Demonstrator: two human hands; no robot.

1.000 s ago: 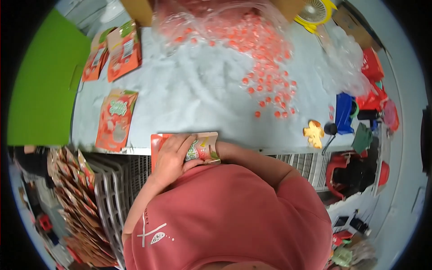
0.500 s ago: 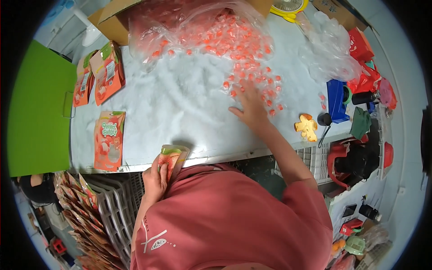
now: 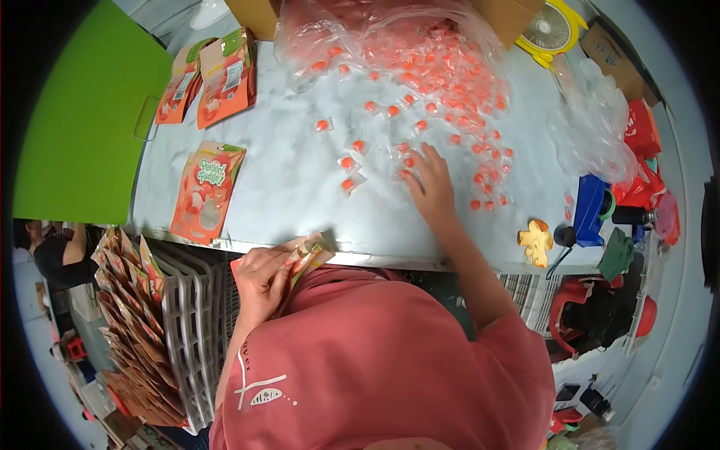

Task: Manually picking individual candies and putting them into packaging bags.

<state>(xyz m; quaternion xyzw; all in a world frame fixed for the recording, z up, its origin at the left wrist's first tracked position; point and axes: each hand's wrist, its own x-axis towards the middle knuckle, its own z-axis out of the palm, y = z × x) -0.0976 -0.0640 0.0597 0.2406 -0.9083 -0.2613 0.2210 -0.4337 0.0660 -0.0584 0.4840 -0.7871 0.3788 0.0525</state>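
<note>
At the table's near edge, my left hand (image 3: 261, 279) grips a red and green candy pouch (image 3: 309, 253), held against my shirt with its top toward the table. My right hand (image 3: 433, 191) is over the tabletop with its fingers spread, the fingertips beside a few wrapped red candies (image 3: 406, 160). Whether the fingertips touch them I cannot tell. A small group of candies (image 3: 347, 163) lies left of that hand. Beyond it, a large heap of wrapped candies (image 3: 442, 71) spills from a clear plastic bag (image 3: 319, 37).
A flat pouch (image 3: 208, 191) and two stacks of pouches (image 3: 227, 79) lie on the left of the table, beside a green panel (image 3: 82, 127). Crates (image 3: 187, 322) with several pouches stand below left. At right are a plastic bag (image 3: 596, 124), blue holder (image 3: 592, 210) and yellow fan (image 3: 547, 34).
The view has shifted, so the table sits further right. My right hand has moved left across the candies, and several now lie loose to its left. The left hand still holds the pouch.
</note>
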